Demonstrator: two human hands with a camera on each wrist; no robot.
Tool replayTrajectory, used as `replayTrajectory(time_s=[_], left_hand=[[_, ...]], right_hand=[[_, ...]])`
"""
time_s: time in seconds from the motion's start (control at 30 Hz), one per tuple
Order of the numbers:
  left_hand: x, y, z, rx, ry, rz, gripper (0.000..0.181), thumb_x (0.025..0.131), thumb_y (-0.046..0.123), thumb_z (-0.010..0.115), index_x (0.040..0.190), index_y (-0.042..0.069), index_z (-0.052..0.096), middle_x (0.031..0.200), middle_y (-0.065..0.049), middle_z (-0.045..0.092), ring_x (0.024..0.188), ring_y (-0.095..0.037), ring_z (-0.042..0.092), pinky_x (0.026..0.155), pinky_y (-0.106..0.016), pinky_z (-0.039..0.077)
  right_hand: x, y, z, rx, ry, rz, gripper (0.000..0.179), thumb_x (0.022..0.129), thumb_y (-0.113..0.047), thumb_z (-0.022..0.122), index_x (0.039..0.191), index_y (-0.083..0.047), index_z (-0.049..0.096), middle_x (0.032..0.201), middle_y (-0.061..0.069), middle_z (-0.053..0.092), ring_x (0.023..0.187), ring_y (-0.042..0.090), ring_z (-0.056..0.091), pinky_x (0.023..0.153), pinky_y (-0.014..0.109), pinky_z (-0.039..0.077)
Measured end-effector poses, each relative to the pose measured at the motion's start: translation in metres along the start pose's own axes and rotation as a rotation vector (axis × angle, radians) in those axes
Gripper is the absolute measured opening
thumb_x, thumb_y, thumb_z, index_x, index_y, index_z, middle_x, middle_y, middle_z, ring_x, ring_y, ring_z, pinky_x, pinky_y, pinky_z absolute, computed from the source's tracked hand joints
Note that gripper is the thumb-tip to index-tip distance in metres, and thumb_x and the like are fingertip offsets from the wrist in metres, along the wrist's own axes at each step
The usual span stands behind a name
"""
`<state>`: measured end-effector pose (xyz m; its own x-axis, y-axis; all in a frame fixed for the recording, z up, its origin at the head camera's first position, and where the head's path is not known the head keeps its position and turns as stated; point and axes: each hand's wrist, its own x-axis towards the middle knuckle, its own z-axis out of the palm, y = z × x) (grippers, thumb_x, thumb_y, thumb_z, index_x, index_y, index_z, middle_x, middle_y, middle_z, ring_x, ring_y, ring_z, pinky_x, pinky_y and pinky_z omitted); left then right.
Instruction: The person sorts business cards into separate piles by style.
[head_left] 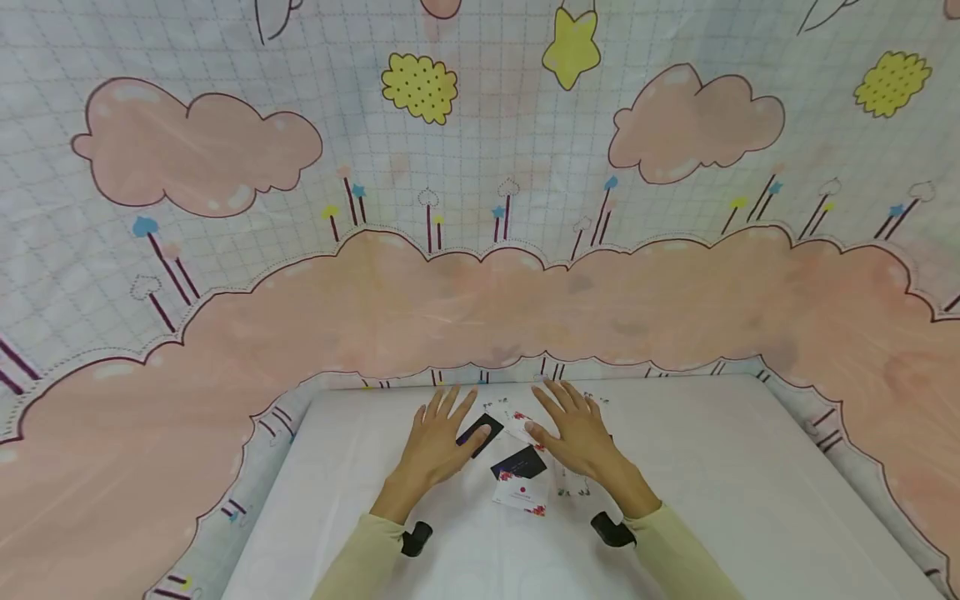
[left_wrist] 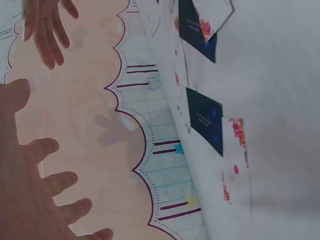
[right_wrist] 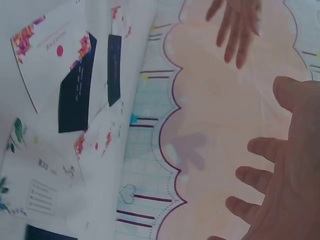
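Observation:
Both my hands are held up over a white table, fingers spread and holding nothing. The left hand point(head_left: 435, 442) is nearest a dark card point(head_left: 491, 422), partly hidden behind its thumb. A white card with red flowers point(head_left: 516, 427) lies beside the thumb of the right hand point(head_left: 583, 437). Between the wrists, another dark card point(head_left: 519, 463) is partly covered by a second flowered white card point(head_left: 517, 493). In the right wrist view, a white card with green leaves point(right_wrist: 37, 175) lies close to the flowered ones. The hands appear raised off the cards.
The white tabletop point(head_left: 712, 500) extends to both sides of the hands. Around it hangs a cloth point(head_left: 480, 312) printed with pink clouds and stars. At the wrists are black devices, one on the left point(head_left: 417, 539) and one on the right point(head_left: 612, 530).

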<state>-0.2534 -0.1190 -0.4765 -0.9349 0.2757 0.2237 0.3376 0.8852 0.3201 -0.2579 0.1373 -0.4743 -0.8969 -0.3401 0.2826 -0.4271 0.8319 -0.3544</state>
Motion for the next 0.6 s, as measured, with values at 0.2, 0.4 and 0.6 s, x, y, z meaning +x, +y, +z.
replayTrajectory(time_s=[0.2, 0.4, 0.6], left_hand=[[-0.009, -0.004, 0.012, -0.112, 0.033, 0.042, 0.071, 0.094, 0.062, 0.047, 0.154, 0.026, 0.033, 0.161, -0.006, 0.03, 0.147, -0.035, 0.03, 0.112, -0.062, 0.029], [-0.013, -0.007, 0.022, -0.274, 0.052, 0.07, 0.066, 0.094, 0.052, 0.057, 0.15, 0.02, 0.041, 0.156, -0.009, 0.038, 0.141, -0.037, 0.04, 0.108, -0.061, 0.037], [-0.018, -0.01, 0.029, -0.39, 0.014, 0.074, 0.061, 0.093, 0.043, 0.063, 0.146, 0.016, 0.046, 0.15, -0.011, 0.044, 0.136, -0.037, 0.046, 0.108, -0.058, 0.039]], right_hand=[[-0.014, -0.001, 0.005, 0.087, 0.034, 0.034, 0.068, 0.094, -0.05, 0.058, 0.151, -0.017, 0.04, 0.157, 0.01, 0.037, 0.144, 0.039, 0.032, 0.106, 0.072, 0.027], [-0.029, -0.001, 0.009, 0.218, 0.096, 0.066, 0.065, 0.09, -0.041, 0.066, 0.146, -0.013, 0.047, 0.152, 0.013, 0.043, 0.141, 0.04, 0.038, 0.106, 0.072, 0.029], [-0.044, 0.002, 0.02, 0.306, 0.155, 0.122, 0.057, 0.088, -0.031, 0.072, 0.139, -0.011, 0.054, 0.145, 0.014, 0.05, 0.136, 0.039, 0.043, 0.107, 0.063, 0.037]])
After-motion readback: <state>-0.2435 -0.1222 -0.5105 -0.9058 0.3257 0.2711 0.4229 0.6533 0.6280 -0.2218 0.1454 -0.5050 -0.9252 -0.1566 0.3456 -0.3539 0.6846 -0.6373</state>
